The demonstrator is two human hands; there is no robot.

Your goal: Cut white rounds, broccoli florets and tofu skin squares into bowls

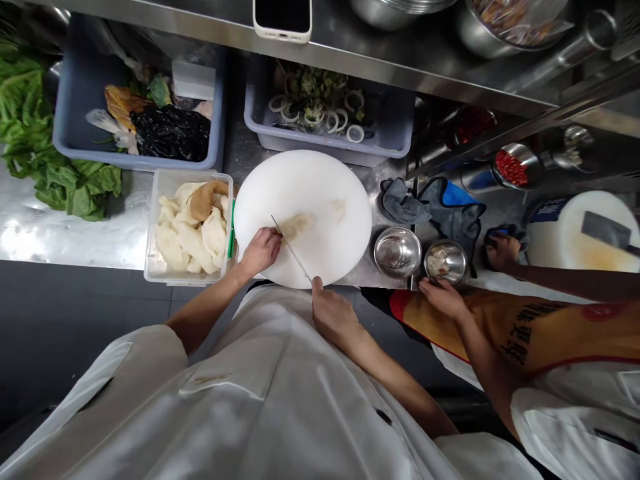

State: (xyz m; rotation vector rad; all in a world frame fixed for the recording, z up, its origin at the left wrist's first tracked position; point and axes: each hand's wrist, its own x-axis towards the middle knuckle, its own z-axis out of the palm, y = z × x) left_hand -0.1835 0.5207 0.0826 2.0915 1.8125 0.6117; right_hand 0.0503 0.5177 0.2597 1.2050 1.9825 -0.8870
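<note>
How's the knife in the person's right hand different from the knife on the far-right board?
The right hand grips the first knife; no hand shows on the other knife. The first knife looks thin, seen edge-on; the other knife looks wide, lying flat. Both are over white boards.

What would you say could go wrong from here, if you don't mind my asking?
The left hand is right beside the blade of the knife in the right hand, so a slip might nick a finger. The metal bowl by a co-worker's hand sits near the front edge of the counter; a nudge could tip it. The phone lies at the shelf edge, where a bump might knock it off.
</note>
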